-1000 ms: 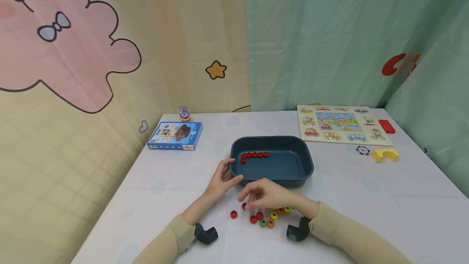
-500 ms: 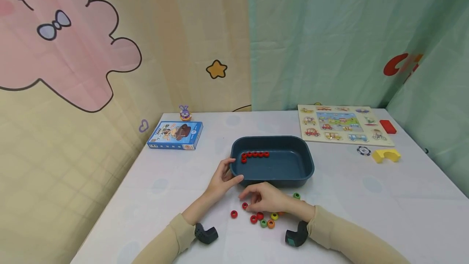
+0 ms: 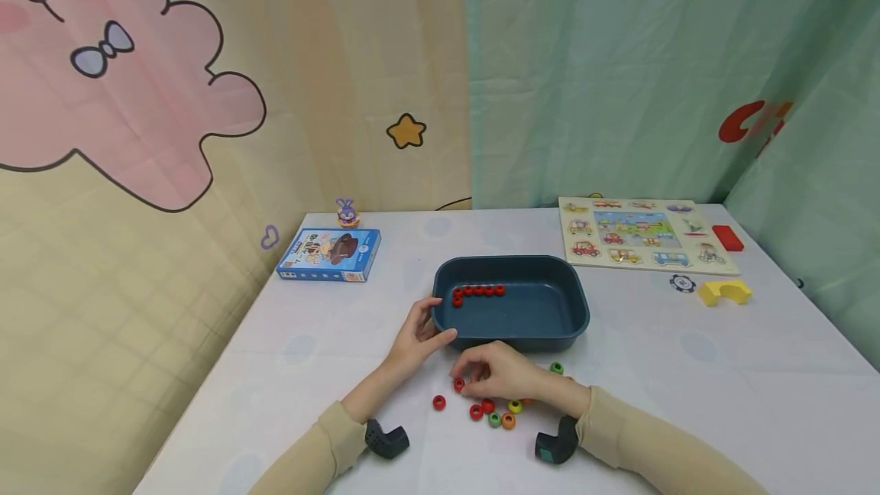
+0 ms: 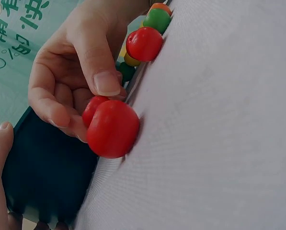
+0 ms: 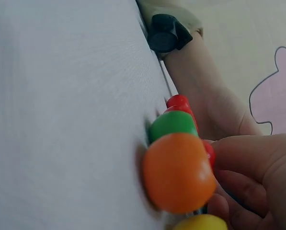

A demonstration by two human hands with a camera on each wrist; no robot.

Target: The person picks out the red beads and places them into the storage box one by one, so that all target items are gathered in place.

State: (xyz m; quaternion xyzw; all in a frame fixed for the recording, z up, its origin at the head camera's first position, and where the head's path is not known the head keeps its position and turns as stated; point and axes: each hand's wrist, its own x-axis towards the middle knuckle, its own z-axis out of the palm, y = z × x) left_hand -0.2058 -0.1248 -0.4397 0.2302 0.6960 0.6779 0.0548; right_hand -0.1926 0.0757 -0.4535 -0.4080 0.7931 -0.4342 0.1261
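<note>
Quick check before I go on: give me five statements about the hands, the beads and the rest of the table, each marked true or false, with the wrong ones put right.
1. The left hand holds the dark blue tray at its left side. True.
2. The beads inside the tray are green. False: the red beads are the only ones seen in it.
3. The right hand pinches a red bead in front of the tray. True.
4. The blue box lies to the right of the tray. False: the blue box lies to its left.
5. The yellow block stands on top of the puzzle board. False: it sits on the table, nearer the person than the puzzle board.
</note>
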